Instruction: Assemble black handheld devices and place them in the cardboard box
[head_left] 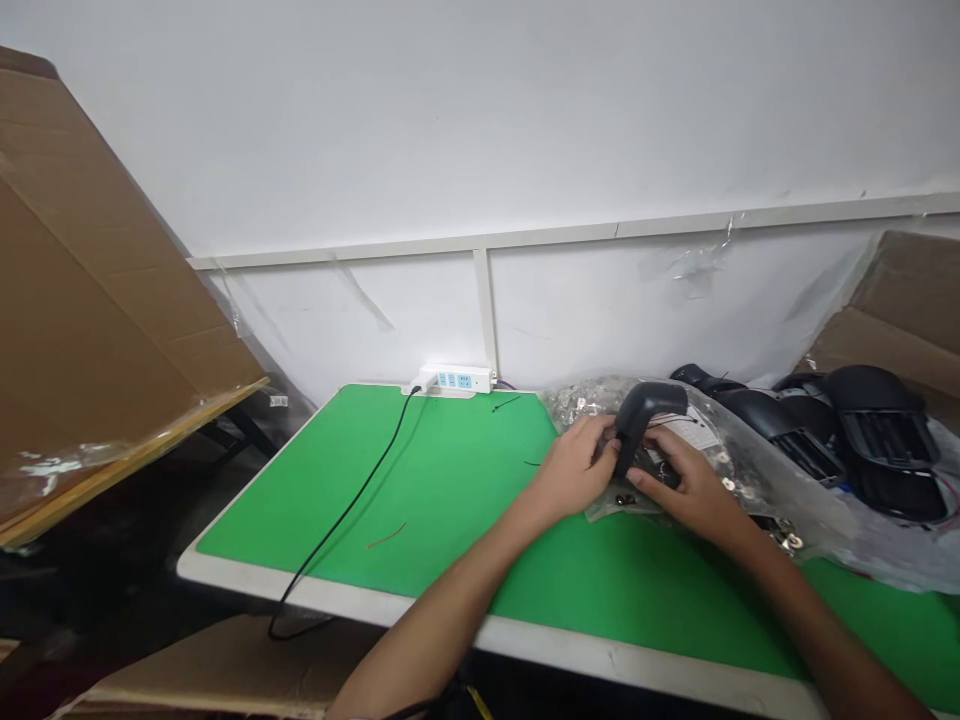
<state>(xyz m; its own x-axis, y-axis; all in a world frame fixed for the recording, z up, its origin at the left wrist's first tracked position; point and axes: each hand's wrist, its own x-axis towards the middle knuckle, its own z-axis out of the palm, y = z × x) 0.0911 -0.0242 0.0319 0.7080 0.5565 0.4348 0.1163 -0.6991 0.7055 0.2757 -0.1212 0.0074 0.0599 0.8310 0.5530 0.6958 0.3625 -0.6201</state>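
A black angled plastic casing [636,428] stands upright between my hands, its bent top pointing right. My left hand [581,465] is closed on its lower left side, thumb pressed against it. On the other side, the fingertips and thumb of my right hand [694,487] meet the casing's edge and lower end, with a gap between thumb and fingers. Beneath both hands lies a clear plastic bag [757,455] with many small shiny metal pieces. Some small metal parts [791,542] show beside my right wrist. Part of the casing's lower end is hidden by my fingers.
A white power strip [457,379] with a plugged-in black cable [362,490] sits at the back of the green-topped table [300,470]. Several black plastic housings [877,420] are heaped at the right. Cardboard [97,300] stands at the left; a white wall is behind.
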